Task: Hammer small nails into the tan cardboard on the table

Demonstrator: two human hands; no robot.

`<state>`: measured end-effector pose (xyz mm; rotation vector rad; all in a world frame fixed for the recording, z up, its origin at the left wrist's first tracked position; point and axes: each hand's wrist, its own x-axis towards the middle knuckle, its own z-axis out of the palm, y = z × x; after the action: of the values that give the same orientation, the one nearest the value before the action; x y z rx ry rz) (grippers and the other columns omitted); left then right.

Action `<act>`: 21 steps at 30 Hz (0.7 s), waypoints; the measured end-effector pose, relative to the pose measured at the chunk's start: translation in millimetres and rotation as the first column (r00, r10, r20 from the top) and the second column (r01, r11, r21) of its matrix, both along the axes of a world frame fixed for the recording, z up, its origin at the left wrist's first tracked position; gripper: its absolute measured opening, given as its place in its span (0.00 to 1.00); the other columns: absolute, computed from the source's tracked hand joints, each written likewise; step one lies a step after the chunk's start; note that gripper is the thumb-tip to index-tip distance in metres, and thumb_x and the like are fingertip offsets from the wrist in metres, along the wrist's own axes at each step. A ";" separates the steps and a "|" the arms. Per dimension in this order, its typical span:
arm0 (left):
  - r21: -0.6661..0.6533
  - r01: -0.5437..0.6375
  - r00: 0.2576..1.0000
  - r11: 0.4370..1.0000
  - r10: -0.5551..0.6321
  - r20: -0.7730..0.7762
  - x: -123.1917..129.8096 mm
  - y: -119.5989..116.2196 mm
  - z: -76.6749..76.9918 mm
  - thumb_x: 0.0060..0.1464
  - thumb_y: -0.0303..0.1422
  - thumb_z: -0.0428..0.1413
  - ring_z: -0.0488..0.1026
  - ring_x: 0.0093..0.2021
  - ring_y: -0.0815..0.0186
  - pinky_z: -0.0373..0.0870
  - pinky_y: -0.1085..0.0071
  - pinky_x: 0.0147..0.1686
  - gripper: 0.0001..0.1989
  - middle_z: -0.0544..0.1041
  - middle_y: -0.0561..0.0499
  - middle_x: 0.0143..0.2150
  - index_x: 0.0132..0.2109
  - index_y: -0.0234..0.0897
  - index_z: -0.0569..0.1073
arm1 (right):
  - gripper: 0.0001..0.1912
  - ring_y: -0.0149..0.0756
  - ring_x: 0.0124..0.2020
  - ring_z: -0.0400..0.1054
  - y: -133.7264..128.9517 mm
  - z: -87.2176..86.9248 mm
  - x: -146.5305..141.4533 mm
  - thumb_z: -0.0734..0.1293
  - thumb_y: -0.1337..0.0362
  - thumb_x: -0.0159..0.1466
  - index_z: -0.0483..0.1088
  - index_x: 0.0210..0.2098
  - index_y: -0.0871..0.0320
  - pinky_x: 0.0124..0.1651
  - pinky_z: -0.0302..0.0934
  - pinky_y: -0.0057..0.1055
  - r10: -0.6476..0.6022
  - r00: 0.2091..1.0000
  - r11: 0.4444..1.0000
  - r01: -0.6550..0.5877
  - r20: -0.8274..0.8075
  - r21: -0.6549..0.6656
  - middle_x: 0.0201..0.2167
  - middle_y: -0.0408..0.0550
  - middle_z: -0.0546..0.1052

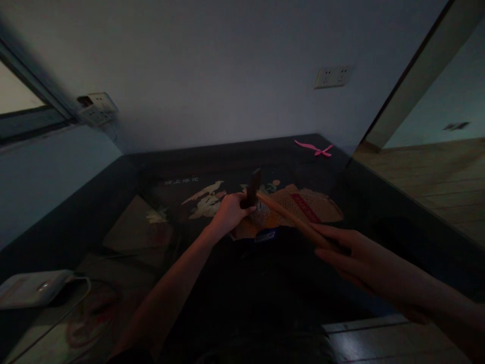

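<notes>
In the head view my right hand (344, 250) is wrapped round the wooden handle of a hammer (290, 216). The hammer slants up and left, and its dark head stands upright near the middle of the table. My left hand (231, 210) is closed at the lower end of that head, thumb and fingers against it. Whether anything small is also between those fingers is too dark to tell. Beneath the hammer lies a brown patterned sheet (324, 205) with a red strip and a blue-and-white patch at its near edge.
The dark table (212, 159) has painted birds and flowers and stands against the wall. A pink ribbon-like piece (322, 151) lies at the far right. At the left is a white device (36, 288) with a cable. Wall sockets (333, 77) are above the table.
</notes>
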<state>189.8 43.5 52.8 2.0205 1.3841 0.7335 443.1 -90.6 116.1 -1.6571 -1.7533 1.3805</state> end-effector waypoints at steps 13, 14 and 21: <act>0.034 0.002 0.999 0.999 0.000 -0.050 1.3 -0.7 2.0 0.49 0.29 0.60 0.77 0.37 0.60 0.69 0.68 0.38 0.06 0.81 0.48 0.36 0.37 0.36 0.79 | 0.29 0.25 0.11 0.52 -0.9 -9.3 3.9 0.68 0.54 0.61 0.68 0.60 0.56 0.10 0.46 0.20 -0.065 0.995 0.996 0.069 -0.077 0.057 0.13 0.33 0.61; 0.040 0.002 0.999 0.999 0.000 -0.049 1.4 -0.8 2.1 0.49 0.29 0.60 0.77 0.37 0.60 0.69 0.68 0.38 0.06 0.81 0.48 0.36 0.37 0.36 0.79 | 0.30 0.25 0.12 0.53 -1.0 -9.4 4.7 0.67 0.53 0.61 0.67 0.60 0.56 0.10 0.47 0.20 -0.061 0.995 0.996 0.065 -0.075 0.052 0.13 0.34 0.61; 0.025 -0.004 0.999 1.000 0.005 -0.049 0.3 -1.8 3.6 0.48 0.29 0.60 0.77 0.35 0.60 0.68 0.69 0.35 0.06 0.81 0.48 0.36 0.36 0.35 0.79 | 0.33 0.25 0.12 0.54 -0.9 -14.5 4.3 0.68 0.53 0.60 0.66 0.62 0.59 0.11 0.48 0.20 -0.059 0.997 0.998 0.059 -0.056 0.012 0.15 0.34 0.63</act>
<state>190.1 41.7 56.4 2.0678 1.4147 0.7101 447.4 -91.5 101.5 -1.6340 -1.6658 1.3723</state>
